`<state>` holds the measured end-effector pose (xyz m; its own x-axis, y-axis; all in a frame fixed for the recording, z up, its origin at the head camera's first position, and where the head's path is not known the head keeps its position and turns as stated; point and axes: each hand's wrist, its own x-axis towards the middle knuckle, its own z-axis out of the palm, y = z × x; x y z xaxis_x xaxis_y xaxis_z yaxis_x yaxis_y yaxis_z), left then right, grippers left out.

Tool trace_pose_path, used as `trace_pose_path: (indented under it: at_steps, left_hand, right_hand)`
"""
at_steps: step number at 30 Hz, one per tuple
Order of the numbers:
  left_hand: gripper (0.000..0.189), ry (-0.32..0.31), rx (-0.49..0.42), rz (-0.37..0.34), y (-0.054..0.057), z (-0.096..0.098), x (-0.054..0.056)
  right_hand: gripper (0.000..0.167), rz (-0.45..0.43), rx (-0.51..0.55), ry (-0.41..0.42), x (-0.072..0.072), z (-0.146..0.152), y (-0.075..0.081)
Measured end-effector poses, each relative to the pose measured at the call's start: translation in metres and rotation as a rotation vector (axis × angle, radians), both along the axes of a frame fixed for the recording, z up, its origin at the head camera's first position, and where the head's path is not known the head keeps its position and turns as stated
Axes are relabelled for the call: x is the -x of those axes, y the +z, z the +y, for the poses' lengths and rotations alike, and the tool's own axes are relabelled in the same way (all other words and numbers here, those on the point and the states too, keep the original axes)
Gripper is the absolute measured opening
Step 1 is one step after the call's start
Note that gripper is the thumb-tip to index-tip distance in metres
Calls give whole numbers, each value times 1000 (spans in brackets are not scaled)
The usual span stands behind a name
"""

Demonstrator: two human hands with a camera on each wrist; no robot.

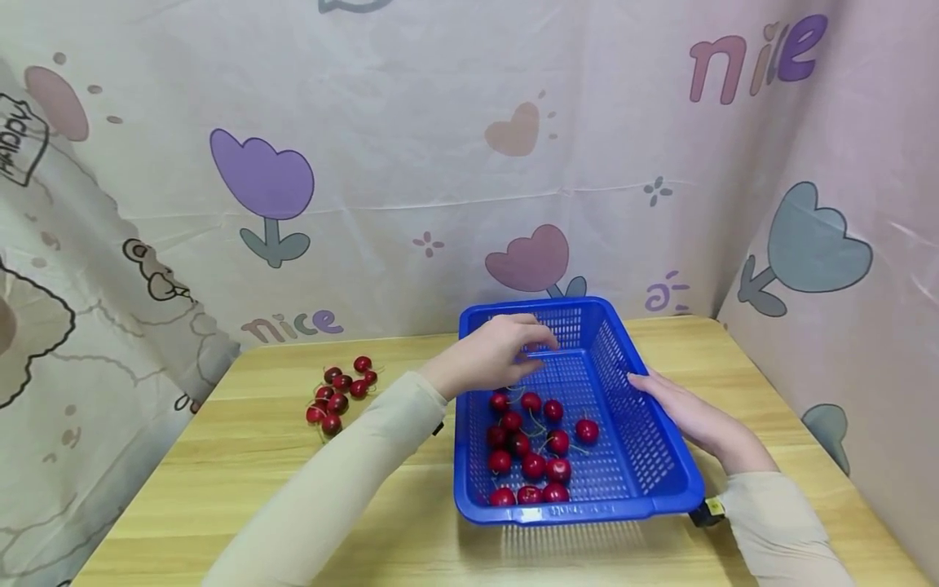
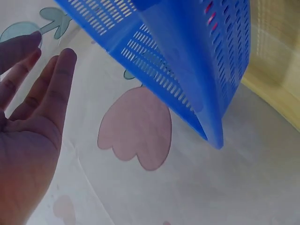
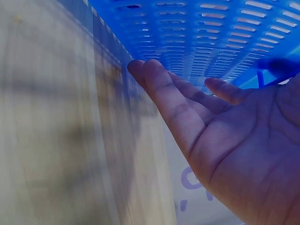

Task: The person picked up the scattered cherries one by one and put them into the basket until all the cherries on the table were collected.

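Observation:
A blue plastic basket [image 1: 543, 512] with slotted walls sits on the wooden table, and several red cherries [image 1: 533, 466] with stems lie in its left and near part. Over the basket's left side hovers my left hand [image 1: 500, 349], fingers loosely bent, nothing in them; the left wrist view shows the same hand [image 2: 35, 108] spread beside the basket corner. My right hand [image 1: 689, 412] rests against the basket's right side, with a fingertip at the rim. From below, its extended fingers [image 3: 161, 86] lie along the slotted outer wall.
A loose group of cherries [image 1: 337, 403] lies on the table [image 1: 381, 505] left of the basket. Behind the table hangs a pale printed curtain [image 1: 396, 163], close to the basket's far end; it also runs along the right side.

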<state>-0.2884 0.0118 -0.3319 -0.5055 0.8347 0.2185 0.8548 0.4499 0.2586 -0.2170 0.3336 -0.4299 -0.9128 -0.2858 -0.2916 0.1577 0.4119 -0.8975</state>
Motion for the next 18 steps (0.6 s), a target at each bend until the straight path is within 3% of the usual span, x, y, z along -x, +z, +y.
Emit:
trace_pose_path:
  at_steps: [12, 18]
  left_hand:
    - [27, 144, -82, -26, 4, -47, -5]
    - [26, 178, -106, -20, 7, -66, -8]
  right_hand:
    - [81, -1, -23, -6, -1, 2, 1]
    - [81, 6, -50, 1, 0, 0, 0]
